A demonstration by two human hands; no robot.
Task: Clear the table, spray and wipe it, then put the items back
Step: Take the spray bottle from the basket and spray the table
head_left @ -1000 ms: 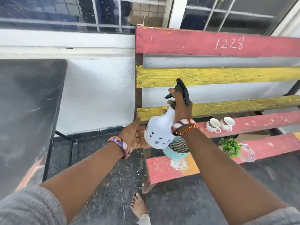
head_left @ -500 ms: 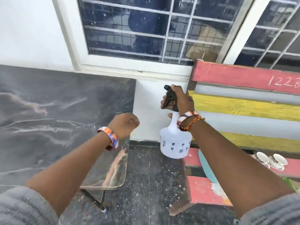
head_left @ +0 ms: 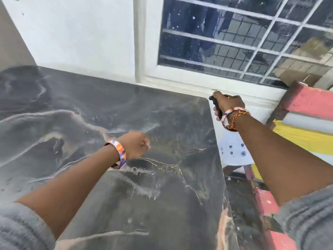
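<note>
A dark marbled table (head_left: 75, 112) fills the left and middle of the head view, with nothing standing on it. My right hand (head_left: 228, 105) grips the black trigger head of a white spray bottle (head_left: 234, 150) with small blue flowers. The bottle hangs just past the table's right edge, near its far right corner, and my forearm hides part of it. My left hand (head_left: 136, 144) hovers over the middle of the table, curled into a loose fist with nothing in it.
A white wall (head_left: 81, 33) and a barred window (head_left: 243, 38) rise behind the table. A bench with pink and yellow slats (head_left: 310, 105) stands to the right, close to the table's edge. Dark speckled floor (head_left: 241, 199) shows between them.
My view has swung left from the bench to the table. My right hand has carried the spray bottle up to the table's right edge. My left hand has closed and moved over the tabletop.
</note>
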